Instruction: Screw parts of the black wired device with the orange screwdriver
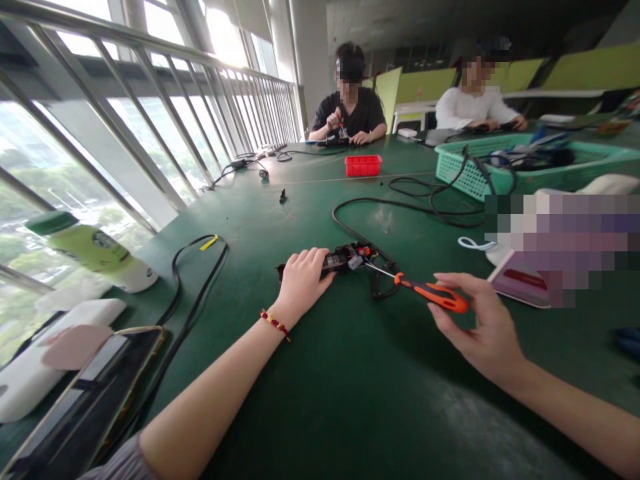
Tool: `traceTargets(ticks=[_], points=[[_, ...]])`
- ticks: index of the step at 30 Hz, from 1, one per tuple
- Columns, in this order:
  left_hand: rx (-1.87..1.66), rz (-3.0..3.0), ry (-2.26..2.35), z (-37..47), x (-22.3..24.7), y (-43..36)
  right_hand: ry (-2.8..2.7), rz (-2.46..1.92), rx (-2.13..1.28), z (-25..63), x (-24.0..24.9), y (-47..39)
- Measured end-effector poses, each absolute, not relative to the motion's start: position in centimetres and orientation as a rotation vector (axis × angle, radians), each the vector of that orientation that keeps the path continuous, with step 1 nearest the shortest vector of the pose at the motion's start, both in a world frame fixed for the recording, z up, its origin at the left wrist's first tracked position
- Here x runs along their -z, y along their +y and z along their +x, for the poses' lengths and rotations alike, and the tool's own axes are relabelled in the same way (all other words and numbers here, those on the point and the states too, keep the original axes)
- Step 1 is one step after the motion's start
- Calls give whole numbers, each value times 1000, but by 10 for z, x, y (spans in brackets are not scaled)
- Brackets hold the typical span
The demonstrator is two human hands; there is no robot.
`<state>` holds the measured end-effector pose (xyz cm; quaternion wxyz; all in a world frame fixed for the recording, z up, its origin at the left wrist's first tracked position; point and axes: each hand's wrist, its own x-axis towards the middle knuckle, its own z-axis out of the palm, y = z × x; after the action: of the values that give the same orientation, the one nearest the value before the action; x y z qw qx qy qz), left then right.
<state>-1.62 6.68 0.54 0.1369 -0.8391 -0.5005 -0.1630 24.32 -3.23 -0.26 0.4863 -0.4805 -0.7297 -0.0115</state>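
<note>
My left hand [304,279] is wrapped over a black, elongated electrical device [333,261] lying on the green table. The device's right end is opened up, with small red, grey and orange parts and wiring [359,256] exposed. My right hand [483,327] grips an orange and black screwdriver [435,293] by the end of its handle, between thumb and fingers. Its metal shaft slants left, and the tip is at the exposed parts; whether it sits in a screw I cannot tell. A black cord [345,208] curves behind the device.
At the back stands a red tray [363,165]; a green basket [475,175] with cables sits right. A phone stand [525,283] is nearby. Left are a bottle [95,250], a phone [80,413] and a black strap [213,280]. Two people [350,107] sit across the table [320,400].
</note>
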Motion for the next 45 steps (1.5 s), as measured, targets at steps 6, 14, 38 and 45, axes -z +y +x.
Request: traceTargets(ticks=[6, 14, 38, 45], points=[[467, -2436, -1450, -16, -7, 66, -1808, -1211, -66, 242, 3, -31], [508, -2478, -1422, -17, -8, 66, -1735, -1180, -35, 243, 4, -30], [685, -2634, -1315, -12, -14, 58, -1697, -1245, -219, 245, 1, -29], [705, -3327, -1230, 2, -106, 14, -1642, -1287, -378, 244, -1, -30]])
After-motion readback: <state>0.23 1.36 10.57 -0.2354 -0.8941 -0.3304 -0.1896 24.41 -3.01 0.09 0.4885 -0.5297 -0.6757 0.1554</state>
